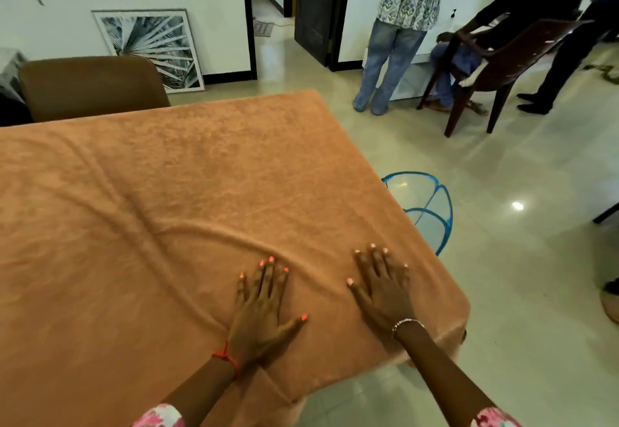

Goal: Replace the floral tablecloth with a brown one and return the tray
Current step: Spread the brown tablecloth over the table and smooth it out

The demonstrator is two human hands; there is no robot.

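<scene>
A brown tablecloth (187, 192) covers the whole table, with long creases running across it toward the near right corner. My left hand (264, 302) lies flat on the cloth with straight fingers, near the table's front edge. My right hand (385, 286) presses flat on the cloth close to the right corner, fingers spread. Neither hand holds anything. No floral tablecloth and no tray appear in view.
A brown padded chair (90, 86) stands at the table's far side. A blue-rimmed mesh basket (432, 205) sits on the floor right of the table. Further right are a dark wooden chair (502, 61) and standing people (398, 24). A framed picture (154, 48) leans on the wall.
</scene>
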